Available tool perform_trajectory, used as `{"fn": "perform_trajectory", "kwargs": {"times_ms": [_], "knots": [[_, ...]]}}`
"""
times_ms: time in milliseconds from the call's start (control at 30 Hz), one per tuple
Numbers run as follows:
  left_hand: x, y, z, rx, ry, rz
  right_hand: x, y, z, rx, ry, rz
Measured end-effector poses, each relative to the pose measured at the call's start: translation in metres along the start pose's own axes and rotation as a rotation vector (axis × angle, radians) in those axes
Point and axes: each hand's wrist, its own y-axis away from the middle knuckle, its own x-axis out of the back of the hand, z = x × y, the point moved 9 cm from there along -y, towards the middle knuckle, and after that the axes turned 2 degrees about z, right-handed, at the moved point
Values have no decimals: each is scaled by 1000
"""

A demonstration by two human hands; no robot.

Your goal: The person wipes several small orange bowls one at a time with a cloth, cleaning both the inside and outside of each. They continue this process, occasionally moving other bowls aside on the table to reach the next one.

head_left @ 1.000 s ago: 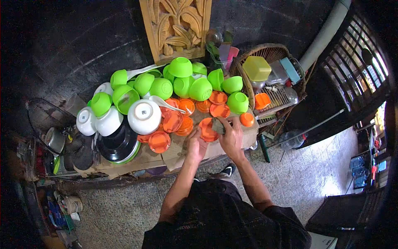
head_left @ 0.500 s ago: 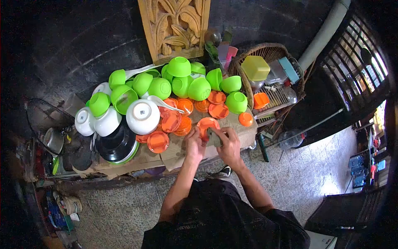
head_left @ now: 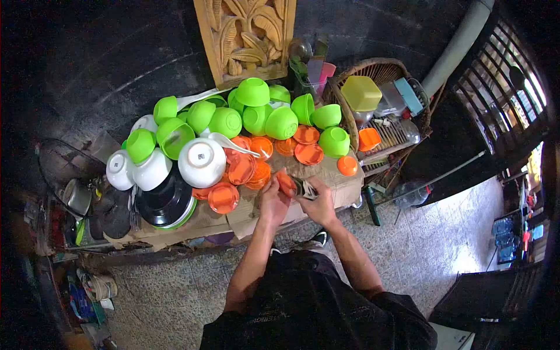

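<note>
My left hand is closed on an orange plastic lid, which is tilted on edge above the table's front. In my right hand is a dark cloth with a pale pattern, pressed up to the lid's right side. Just left of my hands, round orange lids lie in loose piles. Behind them are heaped green bowls, most turned upside down. A white bowl also rests upside down, with a white spoon beside it.
Black and white plates are stacked at the left. A small orange cup stands near the right end of the cardboard-covered table. Beyond it, a wicker basket holds plastic containers. A carved wooden panel leans at the back.
The orange lid has turned from facing up to a steep tilt. My right hand has moved slightly down, and more of the cloth now shows.
</note>
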Motion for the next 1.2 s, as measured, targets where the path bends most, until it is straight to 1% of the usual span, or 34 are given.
{"fn": "perform_trajectory", "kwargs": {"times_ms": [33,100,133,200,233,300,367,433,500,633,700,733,800,833,900,1000,1033,1067,1100,1133,1200], "knots": [[-15,4,6,-3,0,3,-1,-1,-1,1,-2,-4],[-40,12,12,8,24,31,4,2,-28,310,145,35],[-40,11,13,8,24,31,5,2,-27,310,145,35],[-30,10,8,98,104,121,-2,7,-32,413,320,-41],[-27,9,5,99,104,121,-3,9,-32,413,321,-40],[-18,7,2,77,44,113,-14,12,-31,430,460,-108],[-7,3,-1,65,2,136,-17,11,-33,427,448,-130],[-14,6,2,58,-40,158,-16,11,-33,419,437,-147],[-19,9,10,-26,-159,221,-13,12,-32,404,390,-210],[-13,4,5,-14,-154,188,-4,9,-20,442,472,-226],[-27,4,1,33,-20,53,3,4,-15,419,555,-162],[-29,5,1,35,-20,52,3,3,-15,417,556,-161],[-32,8,1,63,-38,93,10,-5,-14,340,634,-31],[-35,9,3,63,-39,92,7,-7,-16,340,633,-30],[-37,11,3,85,-24,103,12,-12,-21,294,594,96],[-29,9,1,93,-44,144,0,-15,-28,286,569,138],[-12,5,-6,91,-44,146,-7,-14,-25,287,567,136],[7,-2,-9,55,-68,134,-18,-12,-20,321,572,109],[6,-2,-4,18,-93,122,-28,-8,-24,355,576,82],[5,-1,-3,16,-92,124,-35,-3,-22,320,527,35],[-12,1,-1,67,83,25,-32,3,-32,337,486,27]]}}
